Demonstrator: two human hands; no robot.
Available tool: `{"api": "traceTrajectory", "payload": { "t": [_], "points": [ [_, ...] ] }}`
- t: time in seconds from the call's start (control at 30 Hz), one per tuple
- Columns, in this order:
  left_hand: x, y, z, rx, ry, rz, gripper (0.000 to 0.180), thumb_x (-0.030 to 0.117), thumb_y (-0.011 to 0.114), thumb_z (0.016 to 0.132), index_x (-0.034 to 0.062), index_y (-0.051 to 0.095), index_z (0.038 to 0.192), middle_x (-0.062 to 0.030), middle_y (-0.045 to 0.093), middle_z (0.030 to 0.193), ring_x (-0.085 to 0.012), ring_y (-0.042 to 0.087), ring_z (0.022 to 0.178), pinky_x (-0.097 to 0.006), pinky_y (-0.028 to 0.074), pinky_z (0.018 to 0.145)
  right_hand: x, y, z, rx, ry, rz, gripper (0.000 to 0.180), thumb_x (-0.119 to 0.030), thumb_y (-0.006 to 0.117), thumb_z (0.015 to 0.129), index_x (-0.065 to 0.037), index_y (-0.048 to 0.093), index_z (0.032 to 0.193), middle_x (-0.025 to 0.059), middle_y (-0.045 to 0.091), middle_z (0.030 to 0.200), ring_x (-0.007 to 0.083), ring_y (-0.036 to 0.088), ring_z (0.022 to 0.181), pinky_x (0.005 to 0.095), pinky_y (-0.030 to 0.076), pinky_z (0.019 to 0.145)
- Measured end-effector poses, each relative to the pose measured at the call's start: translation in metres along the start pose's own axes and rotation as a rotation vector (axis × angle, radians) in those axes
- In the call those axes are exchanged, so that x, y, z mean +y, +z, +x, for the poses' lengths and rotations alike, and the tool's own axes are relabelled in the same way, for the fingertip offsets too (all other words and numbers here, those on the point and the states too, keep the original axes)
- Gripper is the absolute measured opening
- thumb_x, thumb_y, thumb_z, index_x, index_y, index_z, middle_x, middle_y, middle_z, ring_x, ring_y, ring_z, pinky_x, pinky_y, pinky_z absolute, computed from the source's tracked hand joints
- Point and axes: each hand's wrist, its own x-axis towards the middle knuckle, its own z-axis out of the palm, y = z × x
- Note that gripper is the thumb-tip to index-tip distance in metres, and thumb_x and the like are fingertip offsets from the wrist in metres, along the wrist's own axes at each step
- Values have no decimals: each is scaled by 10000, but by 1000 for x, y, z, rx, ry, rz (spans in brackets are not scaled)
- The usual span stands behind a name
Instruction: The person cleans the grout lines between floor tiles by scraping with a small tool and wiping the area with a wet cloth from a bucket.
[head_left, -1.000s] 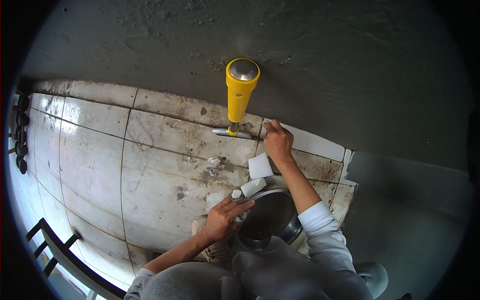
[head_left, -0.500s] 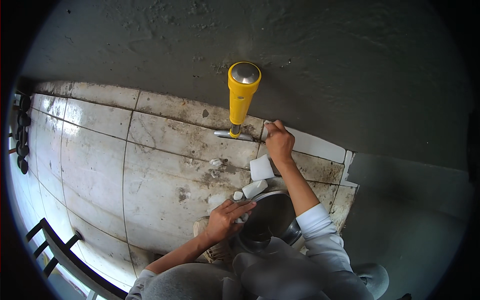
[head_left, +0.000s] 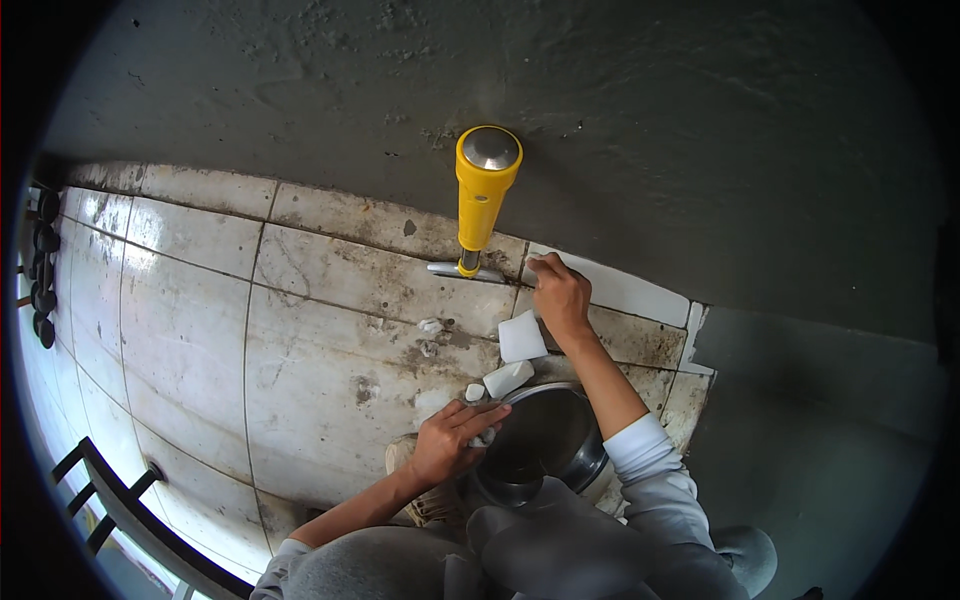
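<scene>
Head view, looking down: starting big with the grey wall [head_left: 700, 150], right across the top. Dropping to the tiled floor [head_left: 180, 330], grubby along the joints. Across now to the strip [head_left: 630, 285], white, set along the foot of the wall, right of centre. Back down to the pot [head_left: 588, 470], low and central, dark inside. Up past the scraper [head_left: 482, 205], yellow-handled, with blade low, just left of the strip.

Over to the left hand [head_left: 447, 447], lying at the pot's left rim with fingers stretched out. And to the right hand [head_left: 563, 300], at the strip's left end, with fingers curled in. Just slid, too! Down a touch from the top edge half a second ago, and now over the white face: meaning, probably, a shift of work from the upper joint to the strip itself.

Smaller again: white blocks [head_left: 522, 337], loose between pot and strip. Then a pale lump [head_left: 487, 437] under the left fingers, too covered to judge as gripped or merely touched. Then crumbs [head_left: 430, 326], scattered left of the blocks. Tiniest: a scrap [head_left: 534, 257], seemingly pinched in the right fingertips.
</scene>
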Motion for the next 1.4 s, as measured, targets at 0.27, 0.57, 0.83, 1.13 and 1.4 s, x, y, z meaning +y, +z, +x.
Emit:
{"api": "traceTrajectory", "payload": {
  "t": [0.27, 0.57, 0.83, 1.13, 1.4],
  "points": [
    [6, -3, 4, 26, -20, -2, 440, 66, 734, 737, 136, 656, 1164, -43, 685, 1094, -204, 636, 822, -298, 498, 716, 2, 5, 0, -27, 58, -52, 248, -3, 618, 693, -82, 680, 920, 46, 612, 863, 264, 660, 668, 372, 543, 607],
    [-1, 2, 0, 1, -1, 10, 715, 48, 709, 580, 161, 583, 1274, -21, 643, 1177, -214, 597, 854, -301, 504, 793, 4, 7, 4, 14, 75, -73, 228, -12, 636, 680, -84, 677, 892, 41, 615, 860, 270, 660, 667, 367, 548, 608],
    [6, -1, 1, -19, -38, 32, 708, 44, 702, 588, 166, 581, 1275, -27, 640, 1190, -221, 616, 896, -314, 501, 824, 3, 3, 8, -33, 89, -76, 138, -5, 622, 671, -71, 636, 791, 53, 629, 879, 272, 666, 679, 356, 550, 612],
    [29, -7, 10, 112, -54, 167, 356, 78, 736, 751, 130, 679, 1100, -67, 682, 1080, -242, 658, 877, -324, 522, 737, 25, -7, -9, -44, 57, -25, 117, -19, 587, 708, -54, 656, 796, 88, 657, 968, 270, 681, 727, 354, 555, 651],
    [63, -57, 32, 191, -81, -4, 357, 23, 706, 776, 106, 676, 1121, -77, 699, 989, -227, 665, 888, -321, 518, 782, 47, -80, 31, -417, 283, 272, 138, -22, 608, 724, -85, 722, 770, 112, 706, 814, 289, 674, 852, 394, 530, 740]
  ]
}}
